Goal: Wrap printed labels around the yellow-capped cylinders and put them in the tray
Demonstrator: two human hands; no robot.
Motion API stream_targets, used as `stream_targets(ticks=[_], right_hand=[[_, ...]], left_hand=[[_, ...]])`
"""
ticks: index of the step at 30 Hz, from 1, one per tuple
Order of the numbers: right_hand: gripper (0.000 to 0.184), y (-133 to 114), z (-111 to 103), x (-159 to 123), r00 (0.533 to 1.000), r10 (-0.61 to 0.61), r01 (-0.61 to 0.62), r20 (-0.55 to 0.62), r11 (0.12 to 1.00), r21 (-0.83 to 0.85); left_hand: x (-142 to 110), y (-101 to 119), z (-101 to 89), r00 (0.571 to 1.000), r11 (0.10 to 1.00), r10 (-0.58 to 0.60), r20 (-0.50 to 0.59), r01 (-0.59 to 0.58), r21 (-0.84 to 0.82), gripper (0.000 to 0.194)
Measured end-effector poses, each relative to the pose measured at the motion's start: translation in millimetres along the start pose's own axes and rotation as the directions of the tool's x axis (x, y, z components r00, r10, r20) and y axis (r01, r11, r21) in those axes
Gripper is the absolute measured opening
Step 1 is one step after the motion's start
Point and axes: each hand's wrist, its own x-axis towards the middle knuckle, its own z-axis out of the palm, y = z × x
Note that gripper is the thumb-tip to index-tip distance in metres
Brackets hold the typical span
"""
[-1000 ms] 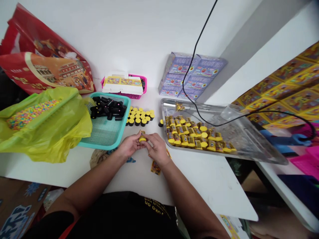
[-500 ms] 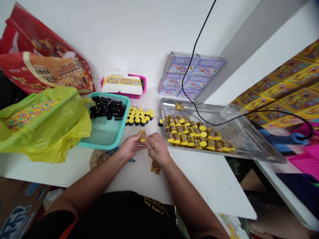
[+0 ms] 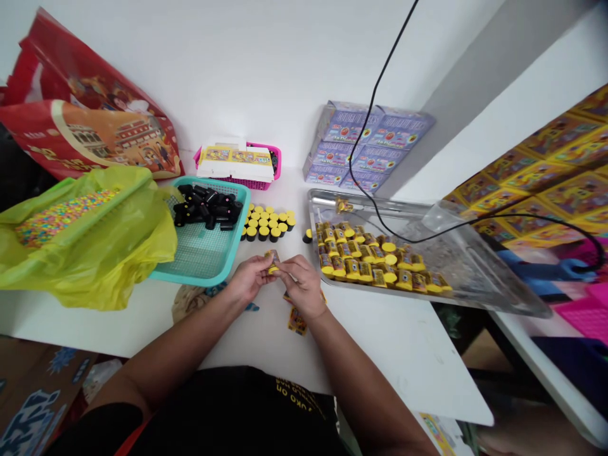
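Observation:
Between my two hands is a small yellow-capped canister (image 3: 272, 260) with a printed label around it. My left hand (image 3: 251, 276) grips it from the left, fingers closed. My right hand (image 3: 301, 284) pinches at its right side, thumb and fingertips touching it. Printed yellow labels (image 3: 297, 321) lie on the table just below my right hand. Beyond my hands stand several black canisters with yellow caps (image 3: 266, 223) in rows, and one more black canister (image 3: 308, 236) stands beside the tray. The metal tray (image 3: 494, 297) at right holds many labelled canisters (image 3: 365, 259).
A teal basket (image 3: 199, 253) holds black canisters (image 3: 209, 206). Left of it is a yellow plastic bag (image 3: 142, 253) with colourful beads. A pink basket (image 3: 266, 185), purple boxes (image 3: 351, 145) and a red bag (image 3: 109, 133) stand behind. A black cable (image 3: 375, 95) hangs across the tray.
The canister has tilted slightly in my fingers, and my right hand's fingertips have shifted a little along it. The whole view has moved slightly.

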Motion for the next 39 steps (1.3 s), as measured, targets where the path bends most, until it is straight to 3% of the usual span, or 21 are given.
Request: stream_targets(ticks=[5,8,10,17,25,29,31,35,39], right_hand=[[0.010,-1,1,2,0.997,0.076,-0.073,-0.021,0.993,0.096],[0.041,1,-3,4,0.991,0.134,-0.134,0.010,0.982,0.136],[0.052,2,-6,6,0.989,0.140,-0.146,0.052,0.978,0.150],[0.040,-3,-12,8,0.993,0.024,-0.030,0.115,0.998,0.047],[0.034,-2,-12,7,0.991,0.018,-0.016,0.132,1.000,-0.018],[0.045,3,-8,3,0.999,0.010,-0.005,0.045,0.994,-0.110],[0.043,4,-5,1,0.999,-0.041,0.040,-0.003,0.984,-0.172],[0.033,4,-1,-1,0.989,-0.147,0.143,0.007,0.947,-0.289],[0.031,6,2,-1,0.990,-0.143,0.142,0.017,0.950,-0.277]], left_hand=[[-1,-1,1.3,0.997,0.999,0.051,-0.055,-0.051,0.000,0.036],[-3,0,2.4,0.996,0.996,0.087,-0.033,-0.087,0.010,0.038],[-4,0,2.8,0.996,0.996,0.086,-0.003,-0.086,0.025,0.040],[-3,-4,0.3,0.997,0.997,0.046,0.056,-0.049,0.062,0.040],[2,-8,-5.1,0.997,0.995,0.021,0.075,-0.028,0.093,0.032],[4,-6,-4.6,0.996,0.999,-0.038,0.078,0.038,0.007,0.023],[4,-3,-3.6,0.991,0.997,-0.058,0.124,0.064,-0.045,0.019],[4,1,-4.0,0.982,0.990,-0.093,0.165,0.109,-0.094,0.018],[5,-1,-6.1,0.990,0.997,-0.058,0.125,0.065,-0.051,0.023]])
